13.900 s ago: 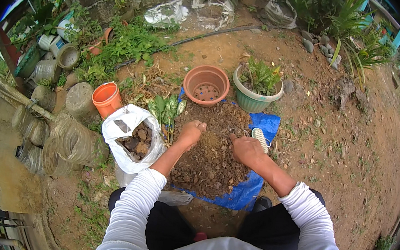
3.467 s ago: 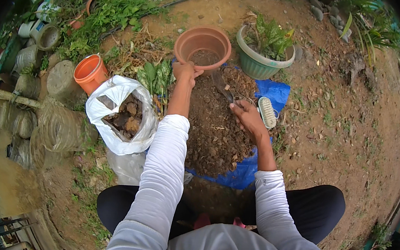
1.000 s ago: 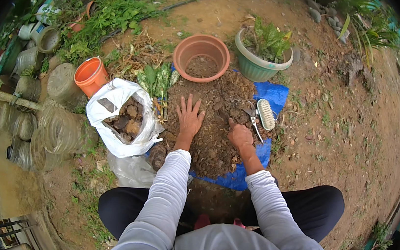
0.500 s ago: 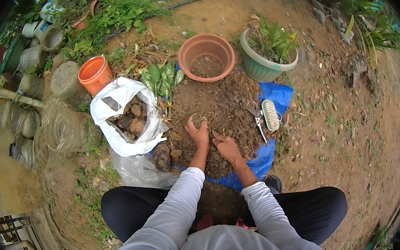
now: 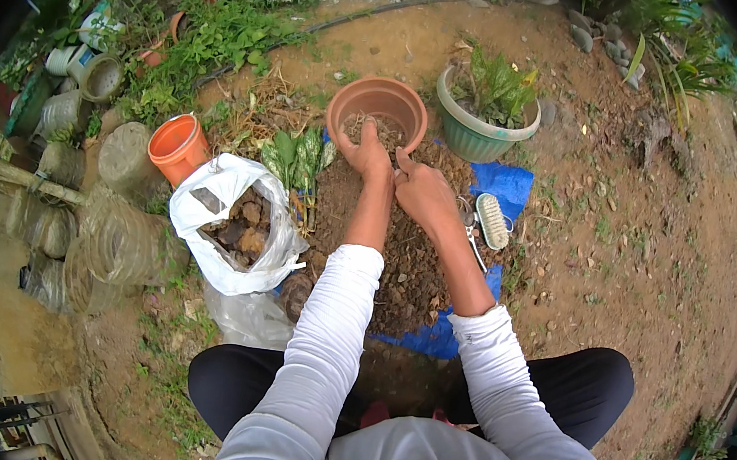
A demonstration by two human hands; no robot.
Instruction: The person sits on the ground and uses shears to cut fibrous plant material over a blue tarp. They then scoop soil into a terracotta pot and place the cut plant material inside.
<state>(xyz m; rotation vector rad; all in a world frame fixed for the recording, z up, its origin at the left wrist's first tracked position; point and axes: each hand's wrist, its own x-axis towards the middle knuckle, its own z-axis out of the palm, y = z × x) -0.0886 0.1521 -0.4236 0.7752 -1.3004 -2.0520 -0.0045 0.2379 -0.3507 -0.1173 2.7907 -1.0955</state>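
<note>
My left hand [image 5: 365, 150] is cupped at the front of the terracotta-coloured pot [image 5: 401, 92], fingers curled over soil in its mouth; what it holds is unclear. Just to its right, my right hand [image 5: 418, 190] reaches to the pot's front rim, fingers closed, their contents hidden. Both are above dark soil [image 5: 407, 291] heaped on a blue tarp [image 5: 505, 184]. Metal shears [image 5: 474, 247] and a pale scrub brush [image 5: 491, 221] lie right of the heap. Cut leafy plants [image 5: 299, 163] lie on the left, beside a white sack [image 5: 203, 247] of dark clods.
An orange bucket [image 5: 177, 152] stands behind the sack. A green pot [image 5: 475, 135] with a plant is at back right. Stacked plastic containers [image 5: 117, 242] and a pole [image 5: 33, 183] line the left. A hose [image 5: 338, 18] and stones [image 5: 581, 38] lie beyond.
Both hands have moved forward from the soil heap to the pot. Earlier the left hand held the pot and the right a trowel; a second ago the left was spread on the soil.
</note>
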